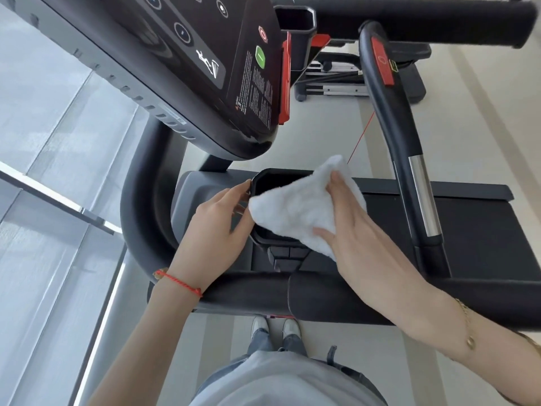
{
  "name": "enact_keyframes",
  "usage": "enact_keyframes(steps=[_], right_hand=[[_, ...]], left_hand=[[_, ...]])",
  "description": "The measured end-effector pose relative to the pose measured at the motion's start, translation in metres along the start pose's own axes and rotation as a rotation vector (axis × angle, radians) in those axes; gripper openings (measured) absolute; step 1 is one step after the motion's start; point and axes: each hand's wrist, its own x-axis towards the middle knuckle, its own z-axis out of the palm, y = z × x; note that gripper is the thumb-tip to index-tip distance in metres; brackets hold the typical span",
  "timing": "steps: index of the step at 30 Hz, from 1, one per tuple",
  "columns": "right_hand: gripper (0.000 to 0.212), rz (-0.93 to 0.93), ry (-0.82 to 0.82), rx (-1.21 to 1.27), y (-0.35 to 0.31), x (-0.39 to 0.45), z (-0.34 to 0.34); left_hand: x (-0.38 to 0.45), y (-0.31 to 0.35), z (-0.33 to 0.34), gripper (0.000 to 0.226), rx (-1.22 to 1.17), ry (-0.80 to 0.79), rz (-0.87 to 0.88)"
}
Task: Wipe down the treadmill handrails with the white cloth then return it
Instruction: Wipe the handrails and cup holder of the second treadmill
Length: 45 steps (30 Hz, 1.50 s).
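Note:
The white cloth (pixel 301 209) lies bunched over the open black holder (pixel 275 177) below the treadmill console (pixel 205 68). My right hand (pixel 360 230) holds the cloth from the right, with its fingers spread over the top and its thumb against the cloth's lower edge. My left hand (pixel 216 227) reaches in from the left, its fingertips at the holder's rim beside the cloth's left corner. The padded front handrail (pixel 257 291) runs under both wrists. A curved side handrail (pixel 137 215) bends away at the left. A black grip bar (pixel 409 159) with a chrome sensor section stands right of the cloth.
The treadmill belt (pixel 474 230) lies behind the grip bar. A red stop button (pixel 382 60) sits on that bar, and a red safety cord (pixel 361 136) hangs toward the cloth. Another machine (pixel 409 19) stands beyond. A window wall (pixel 44 171) is at the left. My shoes (pixel 275 326) are on the pale floor.

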Motion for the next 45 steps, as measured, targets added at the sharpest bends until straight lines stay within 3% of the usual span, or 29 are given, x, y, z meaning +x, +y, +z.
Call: enact_keyframes(steps=[4, 7, 16, 21, 24, 29, 34, 40, 45], right_hand=[[0.069, 0.086, -0.024, 0.084, 0.001, 0.035, 0.003], [0.052, 0.117, -0.106, 0.076, 0.011, 0.073, -0.002], [0.034, 0.056, -0.144, 0.084, 0.033, 0.084, 0.002], [0.033, -0.249, -0.125, -0.191, 0.010, 0.120, 0.002], [0.033, -0.298, -0.080, -0.269, 0.005, 0.123, 0.006], [0.034, -0.041, -0.076, -0.121, 0.030, 0.104, 0.000], [0.024, 0.193, -0.020, 0.085, 0.035, 0.072, 0.010], [0.030, 0.226, -0.126, 0.135, 0.024, 0.100, 0.003], [0.024, 0.346, -0.007, 0.321, 0.020, 0.064, 0.016]], left_hand=[[0.000, 0.000, 0.001, 0.040, -0.016, -0.004, 0.026], [0.000, -0.001, 0.002, 0.038, -0.003, 0.005, 0.030], [-0.001, -0.001, 0.002, 0.036, 0.045, 0.023, 0.023], [0.000, 0.000, 0.001, 0.033, 0.051, 0.014, 0.041], [0.000, 0.001, 0.001, 0.029, 0.059, 0.013, 0.045], [-0.001, 0.002, 0.000, 0.045, 0.042, 0.014, 0.009], [-0.001, 0.001, 0.001, 0.044, 0.050, 0.013, -0.011], [-0.001, 0.003, 0.000, 0.045, 0.067, 0.004, -0.013], [-0.002, 0.002, 0.001, 0.046, 0.050, 0.016, -0.013]])
